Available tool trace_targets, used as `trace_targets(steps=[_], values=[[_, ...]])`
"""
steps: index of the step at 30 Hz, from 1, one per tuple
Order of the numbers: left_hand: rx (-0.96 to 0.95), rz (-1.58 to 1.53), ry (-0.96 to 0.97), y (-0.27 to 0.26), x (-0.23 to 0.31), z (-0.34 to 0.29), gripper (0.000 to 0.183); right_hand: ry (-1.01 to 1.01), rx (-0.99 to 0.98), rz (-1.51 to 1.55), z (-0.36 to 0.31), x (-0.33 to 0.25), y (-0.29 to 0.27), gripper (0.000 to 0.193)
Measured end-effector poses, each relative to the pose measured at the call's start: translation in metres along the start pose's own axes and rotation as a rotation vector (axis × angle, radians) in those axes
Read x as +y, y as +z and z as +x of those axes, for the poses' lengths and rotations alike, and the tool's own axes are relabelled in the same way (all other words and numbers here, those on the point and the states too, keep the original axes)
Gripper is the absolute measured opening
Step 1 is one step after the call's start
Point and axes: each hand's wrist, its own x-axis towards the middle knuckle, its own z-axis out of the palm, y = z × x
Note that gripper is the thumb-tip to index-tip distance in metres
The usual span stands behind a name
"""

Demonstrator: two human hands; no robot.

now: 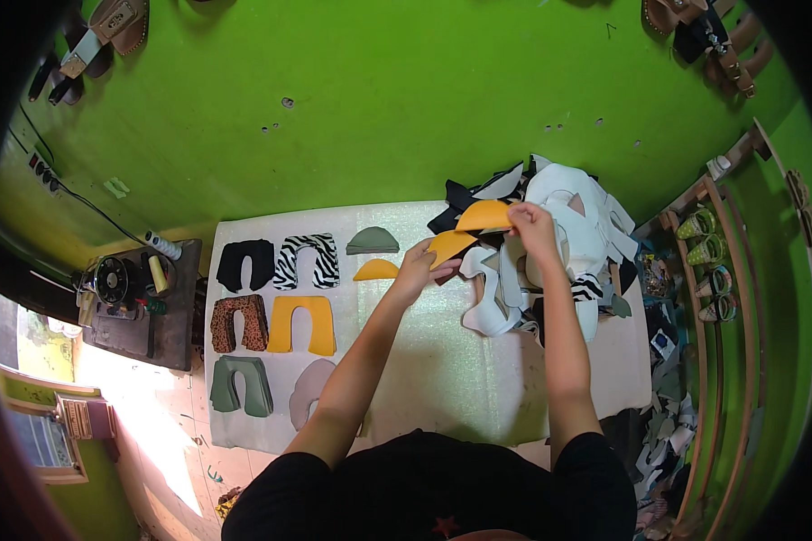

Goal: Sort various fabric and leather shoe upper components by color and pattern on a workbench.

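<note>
My left hand (414, 268) is closed on a yellow half-moon piece (448, 246), which looks like cut leather or synthetic sheet. A second yellow half-moon piece (484, 215) is pinched at its right end by my right hand (534, 227), just beyond the first, in front of the scrap pile. On the table to the left of my left hand lie a flat yellow half-moon piece (375, 270) and a grey-green half-moon stack (373, 239). Arch-shaped pieces sit further left: black (235, 264), zebra-striped (288, 261), leopard-print (224, 325), yellow (284, 326), grey-green (254, 397) and pale pinkish (311, 388).
A heap of white, black and grey offcuts (564, 212) covers the table's (424, 379) far right. More scraps (663, 433) lie on the floor beyond its right edge. Sandals hang on a wooden rack (695, 298) at right. A dark side table (126, 335) holds a small fan (111, 280).
</note>
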Motion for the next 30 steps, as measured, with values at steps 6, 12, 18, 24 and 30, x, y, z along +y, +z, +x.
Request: trace_targets(steps=[6,12,18,24,30], values=[[-0.085,-0.302,-0.038,0.000,0.011,-0.023,0.036,-0.077,-0.010,-0.170,-0.053,-0.002,0.044,0.010],[-0.120,-0.281,-0.075,-0.007,0.022,-0.050,0.036,-0.297,0.063,-0.344,-0.075,-0.007,0.073,0.011],[-0.067,-0.081,0.013,-0.021,0.012,-0.068,0.033,-0.281,0.020,-0.439,-0.095,-0.005,0.098,0.015],[0.095,0.104,-0.090,-0.062,-0.012,-0.079,0.029,-0.239,-0.184,-0.453,-0.106,0.031,0.129,0.024],[0.200,0.517,-0.042,-0.095,-0.034,-0.087,0.023,-0.153,-0.343,-0.571,-0.127,0.055,0.162,0.038]])
